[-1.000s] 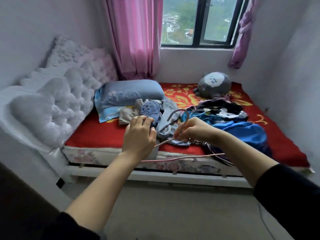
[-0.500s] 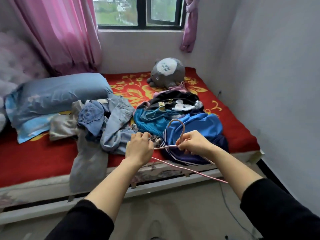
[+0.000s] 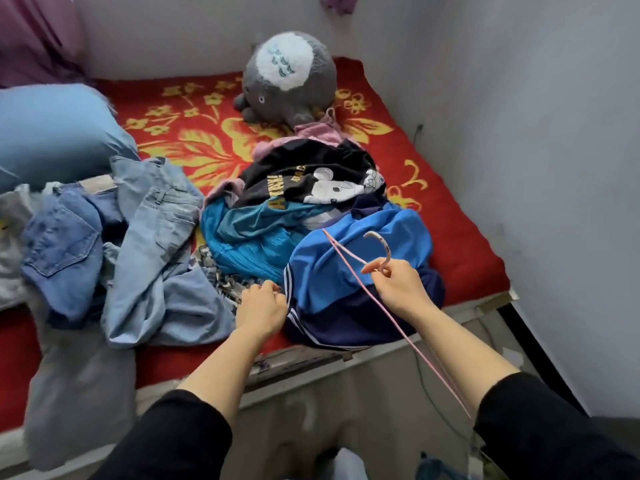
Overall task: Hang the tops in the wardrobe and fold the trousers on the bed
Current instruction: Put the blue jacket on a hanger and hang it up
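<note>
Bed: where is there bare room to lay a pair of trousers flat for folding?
Largest bare patch: the red cover between the pillow and the plush toy, behind the piles. A narrower strip runs between the blue jacket and the wall. The front edge is crowded: jeans left, tops right.

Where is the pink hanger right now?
Head view, right of centre: the right hand pinches the hanger below its hook, above the blue jacket at the near edge of the bed.
</note>
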### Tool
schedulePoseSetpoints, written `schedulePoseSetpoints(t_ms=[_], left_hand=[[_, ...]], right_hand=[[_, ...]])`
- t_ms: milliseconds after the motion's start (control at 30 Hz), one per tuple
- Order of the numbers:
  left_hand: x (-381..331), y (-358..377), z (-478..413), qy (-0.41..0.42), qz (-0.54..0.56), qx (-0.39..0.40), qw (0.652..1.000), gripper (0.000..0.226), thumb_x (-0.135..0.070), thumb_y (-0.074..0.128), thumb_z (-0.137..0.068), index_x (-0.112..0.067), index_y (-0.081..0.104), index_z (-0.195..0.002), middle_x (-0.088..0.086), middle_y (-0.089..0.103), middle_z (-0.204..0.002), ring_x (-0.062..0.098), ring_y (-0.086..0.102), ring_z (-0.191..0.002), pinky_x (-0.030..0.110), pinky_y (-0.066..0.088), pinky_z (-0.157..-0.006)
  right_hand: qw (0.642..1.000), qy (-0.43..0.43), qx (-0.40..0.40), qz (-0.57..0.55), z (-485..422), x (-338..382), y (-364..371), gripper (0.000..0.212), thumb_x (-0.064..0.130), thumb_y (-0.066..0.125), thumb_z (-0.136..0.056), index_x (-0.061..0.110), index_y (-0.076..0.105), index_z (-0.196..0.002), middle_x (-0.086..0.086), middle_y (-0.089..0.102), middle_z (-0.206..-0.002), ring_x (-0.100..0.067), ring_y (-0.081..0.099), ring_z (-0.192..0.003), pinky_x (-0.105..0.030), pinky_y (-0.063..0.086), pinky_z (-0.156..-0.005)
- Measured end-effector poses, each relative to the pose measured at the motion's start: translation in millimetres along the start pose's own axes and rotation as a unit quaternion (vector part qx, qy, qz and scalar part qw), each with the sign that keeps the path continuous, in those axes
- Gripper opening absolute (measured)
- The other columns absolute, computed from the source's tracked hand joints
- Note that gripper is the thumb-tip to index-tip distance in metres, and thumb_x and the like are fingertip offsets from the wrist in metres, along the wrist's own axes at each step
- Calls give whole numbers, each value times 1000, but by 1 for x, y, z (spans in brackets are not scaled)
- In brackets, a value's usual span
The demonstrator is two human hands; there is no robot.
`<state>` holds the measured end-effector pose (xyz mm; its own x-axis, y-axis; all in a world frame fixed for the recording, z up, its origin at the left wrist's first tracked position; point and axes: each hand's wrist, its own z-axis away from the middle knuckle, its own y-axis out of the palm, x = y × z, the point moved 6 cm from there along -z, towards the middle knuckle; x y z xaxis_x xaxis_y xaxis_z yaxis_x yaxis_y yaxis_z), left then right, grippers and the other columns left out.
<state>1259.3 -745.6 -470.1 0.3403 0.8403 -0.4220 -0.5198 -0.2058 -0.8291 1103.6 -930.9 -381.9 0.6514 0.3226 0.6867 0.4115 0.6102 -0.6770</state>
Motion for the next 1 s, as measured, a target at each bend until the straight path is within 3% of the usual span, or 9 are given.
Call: schedulePoseSetpoints(t_ms=[100,167,333,467,600,733,867,933,1000], left_hand=[[2,21,-40,-47,27,19,998,33,-22,38,-95,-8,54,-119,21,54,-124,36,44,-115,41,36,-94],[3,36,-62,-71,39,30,996,32,-21,38,-94,-7,54,-117,20,56,-123,37,46,-114,41,36,-93],[4,70,-109,-129,61,54,988,34,-19,37,-92,-8,54,-120,20,54,-125,37,45,-115,41,36,-96],[15,93,-144,-146,54,83,984,38,-19,38,-92,-8,55,-124,20,54,-128,37,46,-117,41,37,-97],[21,108,-173,-167,110,91,976,38,-20,45,-93,-9,54,-128,14,58,-127,31,51,-118,35,39,-94],[16,120,-190,-189,204,87,957,30,-29,58,-89,-10,62,-113,7,66,-105,27,59,-104,28,38,-78],[4,116,-200,-182,207,116,954,35,-31,67,-81,1,63,-69,11,56,-65,21,56,-65,31,47,-62],[-18,102,-196,-171,324,180,913,26,-25,68,-81,-3,60,-69,13,55,-68,20,55,-61,25,52,-56],[-43,83,-188,-167,412,268,855,20,-20,65,-85,-3,61,-76,12,63,-70,19,60,-58,27,52,-67]], right_hand=[[1000,-18,-7,20,-49,-8,1,28,4,47,-88,18,71,-92,-2,63,-78,-17,52,-70,-27,33,-66],[998,-30,-5,48,-83,-15,6,28,6,47,-90,18,71,-96,-3,62,-88,-19,53,-79,-24,30,-70],[993,-37,17,107,-148,-35,36,25,13,45,-95,15,68,-105,-5,51,-95,-31,57,-93,-32,38,-76],[982,-33,125,141,-171,-64,87,21,19,52,-93,12,64,-110,-10,52,-111,-31,59,-98,-37,45,-85],[962,4,223,155,-174,-97,130,27,33,56,-94,15,58,-114,1,45,-106,-24,56,-99,-37,43,-87],[960,10,245,137,-167,-109,148,22,36,57,-93,20,55,-108,4,48,-102,-20,56,-98,-38,45,-87],[966,32,234,104,-157,-116,156,21,41,66,-86,25,56,-94,8,52,-86,-13,54,-83,-32,45,-80],[972,47,222,60,-150,-113,155,31,48,74,-77,25,56,-87,8,52,-78,-8,50,-71,-25,41,-70],[980,63,191,7,-142,-101,152,44,57,78,-65,23,59,-85,8,56,-77,-6,50,-68,-21,40,-65]])
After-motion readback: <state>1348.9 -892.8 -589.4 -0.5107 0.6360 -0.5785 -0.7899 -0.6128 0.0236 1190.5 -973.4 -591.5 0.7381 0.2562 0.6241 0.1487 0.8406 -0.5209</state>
